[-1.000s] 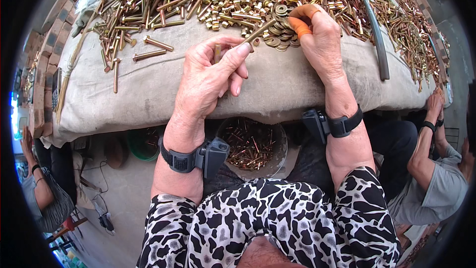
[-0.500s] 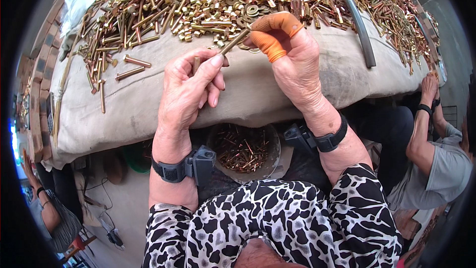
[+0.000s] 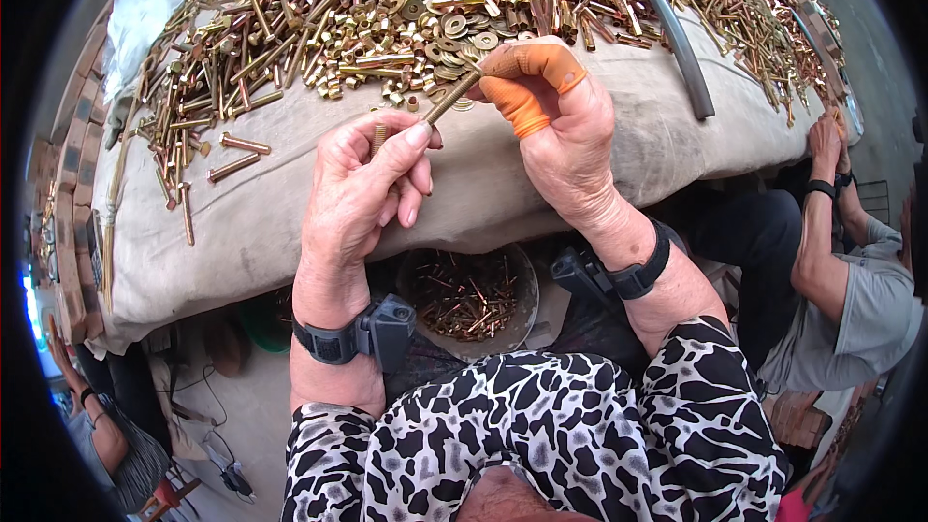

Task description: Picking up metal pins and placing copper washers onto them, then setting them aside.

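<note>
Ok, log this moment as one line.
Left hand: pinching bolt, holding second bolt | Right hand: orange-covered fingers at pinched bolt's far end | Cloth: loose bolts, washers | Bucket: metal pieces

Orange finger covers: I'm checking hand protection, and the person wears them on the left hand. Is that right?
No, the side is wrong: the head view shows the orange finger covers worn on the right hand.
</note>
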`<state>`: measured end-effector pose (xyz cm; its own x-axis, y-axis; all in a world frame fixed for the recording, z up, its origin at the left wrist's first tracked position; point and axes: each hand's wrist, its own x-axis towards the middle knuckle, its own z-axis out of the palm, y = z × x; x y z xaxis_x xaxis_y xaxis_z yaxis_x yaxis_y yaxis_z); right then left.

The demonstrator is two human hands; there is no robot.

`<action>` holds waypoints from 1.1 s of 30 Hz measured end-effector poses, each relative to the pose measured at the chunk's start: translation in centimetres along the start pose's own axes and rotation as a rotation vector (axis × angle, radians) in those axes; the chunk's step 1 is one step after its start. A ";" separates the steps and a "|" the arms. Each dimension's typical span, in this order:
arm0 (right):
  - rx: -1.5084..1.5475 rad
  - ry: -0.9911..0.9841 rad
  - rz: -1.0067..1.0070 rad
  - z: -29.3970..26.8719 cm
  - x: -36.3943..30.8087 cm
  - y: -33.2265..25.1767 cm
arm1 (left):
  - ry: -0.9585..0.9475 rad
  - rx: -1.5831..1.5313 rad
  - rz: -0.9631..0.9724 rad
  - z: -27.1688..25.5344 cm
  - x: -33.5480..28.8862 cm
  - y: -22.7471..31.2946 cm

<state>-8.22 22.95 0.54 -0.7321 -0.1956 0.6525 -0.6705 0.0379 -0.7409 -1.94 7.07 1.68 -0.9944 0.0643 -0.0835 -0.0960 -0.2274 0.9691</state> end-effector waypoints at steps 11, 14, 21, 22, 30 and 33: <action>-0.059 0.080 -0.135 -0.3 -0.3 -0.1 | -0.075 -0.151 0.000 0.2 0.2 -0.3; -0.214 -0.042 -0.369 -0.2 -0.3 -0.4 | -0.092 -0.249 0.000 0.3 0.2 -0.5; -0.874 0.068 0.177 -8.2 3.9 5.3 | -0.007 -0.214 0.067 0.0 0.1 -0.1; -0.868 0.066 0.178 -8.7 4.0 6.3 | -0.002 -0.211 0.066 -0.1 0.1 -0.1; -0.925 -0.045 0.186 -7.0 3.5 3.8 | 0.098 -0.070 0.070 -1.3 -0.7 0.2; -0.657 -0.080 -0.060 -5.6 2.8 2.8 | 0.096 0.002 0.072 -1.1 -0.7 0.3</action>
<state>-12.83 27.95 1.16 -0.6973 -0.2872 0.6568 -0.6621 0.6092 -0.4366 -1.32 5.85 1.73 -0.9983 -0.0452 -0.0355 -0.0244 -0.2257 0.9739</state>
